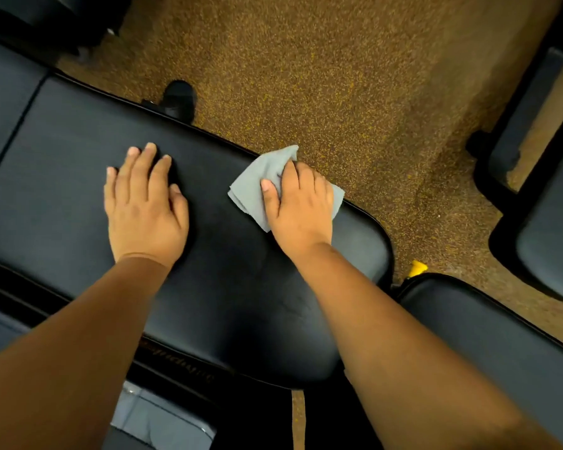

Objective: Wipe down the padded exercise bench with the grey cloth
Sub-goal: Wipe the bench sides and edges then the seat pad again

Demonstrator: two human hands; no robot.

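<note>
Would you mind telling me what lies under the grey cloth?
The folded grey cloth lies on the black padded bench, near its far edge, under the right hand. The padding directly beneath is hidden.
</note>
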